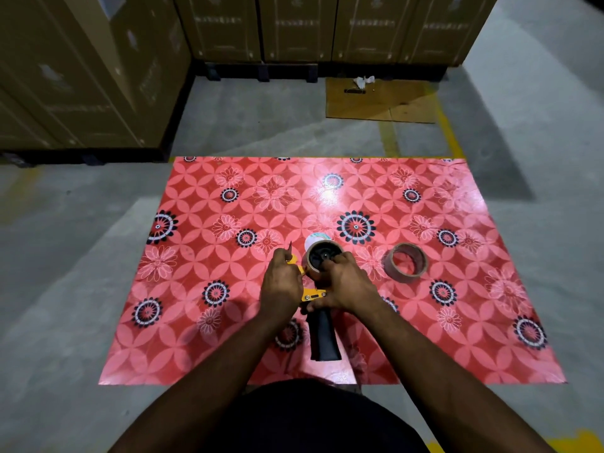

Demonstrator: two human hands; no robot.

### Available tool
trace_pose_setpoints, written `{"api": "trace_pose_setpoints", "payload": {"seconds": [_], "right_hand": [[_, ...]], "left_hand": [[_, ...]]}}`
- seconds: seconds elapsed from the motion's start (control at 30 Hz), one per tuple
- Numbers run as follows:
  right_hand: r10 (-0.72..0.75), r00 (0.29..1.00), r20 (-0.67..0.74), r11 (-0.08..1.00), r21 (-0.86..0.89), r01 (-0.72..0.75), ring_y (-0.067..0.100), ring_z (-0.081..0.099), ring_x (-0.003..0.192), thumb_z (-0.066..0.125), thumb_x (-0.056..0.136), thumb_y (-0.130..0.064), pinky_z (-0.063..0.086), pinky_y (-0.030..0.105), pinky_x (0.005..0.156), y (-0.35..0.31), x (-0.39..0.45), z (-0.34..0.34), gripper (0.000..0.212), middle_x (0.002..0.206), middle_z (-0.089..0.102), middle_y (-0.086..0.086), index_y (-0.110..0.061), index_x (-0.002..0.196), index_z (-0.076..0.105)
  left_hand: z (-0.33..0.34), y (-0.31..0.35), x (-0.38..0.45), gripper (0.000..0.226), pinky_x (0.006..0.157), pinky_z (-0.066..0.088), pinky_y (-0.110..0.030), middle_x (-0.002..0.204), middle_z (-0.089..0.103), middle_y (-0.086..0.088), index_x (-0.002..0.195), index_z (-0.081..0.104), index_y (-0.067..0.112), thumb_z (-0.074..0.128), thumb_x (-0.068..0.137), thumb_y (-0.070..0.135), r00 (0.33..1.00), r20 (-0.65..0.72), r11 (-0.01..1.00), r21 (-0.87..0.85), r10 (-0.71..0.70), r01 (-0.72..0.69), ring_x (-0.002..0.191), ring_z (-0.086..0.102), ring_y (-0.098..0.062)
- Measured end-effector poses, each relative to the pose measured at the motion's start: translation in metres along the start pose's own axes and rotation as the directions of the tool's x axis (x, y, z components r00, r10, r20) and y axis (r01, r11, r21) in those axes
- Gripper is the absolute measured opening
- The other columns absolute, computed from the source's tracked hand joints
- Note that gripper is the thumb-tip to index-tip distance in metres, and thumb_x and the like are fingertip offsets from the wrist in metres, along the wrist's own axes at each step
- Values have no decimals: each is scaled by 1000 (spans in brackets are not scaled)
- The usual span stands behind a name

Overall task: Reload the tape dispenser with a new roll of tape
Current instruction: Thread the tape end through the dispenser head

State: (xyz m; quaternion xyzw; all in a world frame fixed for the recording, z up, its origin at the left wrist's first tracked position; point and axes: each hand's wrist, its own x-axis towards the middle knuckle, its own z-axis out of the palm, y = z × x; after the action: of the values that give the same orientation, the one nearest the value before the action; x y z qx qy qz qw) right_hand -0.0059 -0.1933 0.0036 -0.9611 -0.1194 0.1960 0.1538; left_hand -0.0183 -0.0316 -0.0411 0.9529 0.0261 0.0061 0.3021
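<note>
A tape dispenser [322,335] with a black handle and yellow frame lies over the red flowered mat [228,256]. A brown tape roll [322,253] sits on its black hub. My left hand [282,281] grips the yellow front part of the frame near the blade. My right hand [346,282] holds the roll and frame, fingers curled at the roll's edge. Another brown tape roll [405,262] lies on the mat to the right, apart from both hands. A pale round piece [315,238] shows just behind the mounted roll.
The mat lies on a grey concrete floor. Stacked cardboard boxes [294,24] on dark pallets stand at the back and left. A flat cardboard sheet [382,99] with crumpled white scrap lies on the floor beyond the mat, near yellow floor lines.
</note>
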Motion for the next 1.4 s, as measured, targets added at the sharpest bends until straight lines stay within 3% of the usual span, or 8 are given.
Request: {"api": "trace_pose_setpoints", "payload": {"seconds": [0.1,0.2,0.33,0.63,0.83,1.0,1.23,1.4], "right_hand": [[-27,1000,-5,996,82,27,31,53,105,62,57,-81,44,34,88,7,9,-2,82,100,68,13,-14,103,72],[36,996,-79,995,100,-28,32,59,97,59,74,-70,54,38,77,6,15,-3,58,97,69,15,-17,93,72],[8,997,-72,1000,-2,-8,32,56,106,71,85,-36,53,45,88,3,10,-8,31,112,62,11,-22,113,71],[-109,988,-111,972,-219,83,25,52,116,69,83,-32,38,44,97,8,3,-10,36,117,68,3,-22,118,68],[-133,975,-179,975,-197,97,24,56,109,67,80,-24,34,40,84,6,-1,-12,30,109,71,-4,-29,109,70],[-161,978,-130,976,-169,138,25,61,112,68,75,-15,33,45,106,25,-1,-20,34,110,72,2,-25,107,72],[-149,952,-266,987,-106,124,31,53,114,73,82,-35,42,41,88,3,-5,2,40,117,70,6,-20,119,70],[-85,943,-322,992,-120,48,30,63,102,79,75,-33,43,38,81,-1,-2,14,28,97,73,5,-21,100,77]], "left_hand": [[-3,-3,-1,9,68,38,-24,108,52,-4,80,66,-1,64,81,8,1000,1,993,-111,-28,28,79,49,-10],[-3,-6,0,8,69,42,-27,105,47,1,81,67,1,65,83,8,1000,7,995,-104,-1,2,82,50,-11],[-10,-5,4,8,68,50,-34,104,45,1,77,66,1,64,84,5,999,54,995,-101,-9,14,83,56,-18],[-24,-10,1,14,76,44,-22,121,49,-8,72,75,4,66,82,3,982,124,989,-46,142,-137,100,57,-17],[-27,-8,-3,16,68,52,-37,112,44,-4,67,67,1,59,81,-4,981,114,986,-75,159,-152,83,57,-17],[-31,-10,-7,15,74,50,-33,118,43,-4,73,70,-1,59,83,-3,966,157,979,-28,204,-203,85,56,-12],[-28,-10,-2,17,87,51,-32,126,49,-9,101,74,2,64,91,11,963,165,976,2,215,-218,105,58,-21],[-32,3,1,32,85,50,-32,112,53,-5,110,68,11,77,80,18,983,113,990,-16,142,-141,97,58,-21]]}}
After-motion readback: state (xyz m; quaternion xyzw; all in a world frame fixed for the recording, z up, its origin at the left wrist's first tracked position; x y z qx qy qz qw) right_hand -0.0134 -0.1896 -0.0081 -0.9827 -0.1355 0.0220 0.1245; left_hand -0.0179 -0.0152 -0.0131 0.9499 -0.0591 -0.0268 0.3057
